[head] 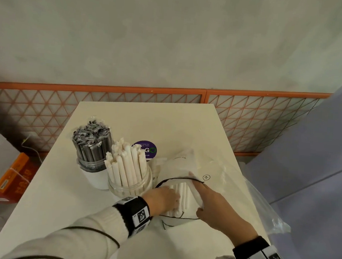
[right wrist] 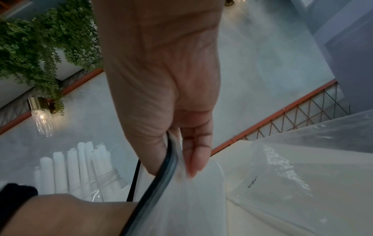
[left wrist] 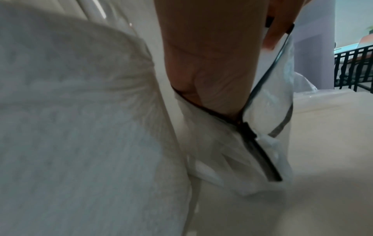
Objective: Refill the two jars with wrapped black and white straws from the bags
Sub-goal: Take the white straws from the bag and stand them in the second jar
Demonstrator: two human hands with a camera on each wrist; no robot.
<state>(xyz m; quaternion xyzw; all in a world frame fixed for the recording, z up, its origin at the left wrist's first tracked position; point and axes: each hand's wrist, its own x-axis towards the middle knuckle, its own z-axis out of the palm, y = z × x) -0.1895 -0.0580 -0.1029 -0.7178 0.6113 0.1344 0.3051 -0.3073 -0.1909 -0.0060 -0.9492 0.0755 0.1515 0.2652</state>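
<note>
Two jars stand on the white table [head: 182, 126]: one packed with black wrapped straws [head: 90, 149], and beside it a glass jar of white wrapped straws [head: 129, 173] [right wrist: 80, 167]. To their right lies a clear zip bag [head: 183, 167] with a black rim [left wrist: 260, 151], holding white straws [head: 181, 192]. My left hand [head: 166, 199] [left wrist: 201, 63] reaches through the bag's mouth, its fingers curled down over the near ends of those straws; the fingertips are hidden. My right hand [head: 207, 200] pinches the bag's rim [right wrist: 169, 162] between thumb and finger and holds the mouth wide.
A loose clear plastic bag [head: 262, 209] hangs over the table's right edge. A purple round sticker [head: 145, 150] sits behind the jars. An orange lattice fence [head: 249, 119] runs behind the table; an orange carton [head: 10, 177] lies on the floor at left.
</note>
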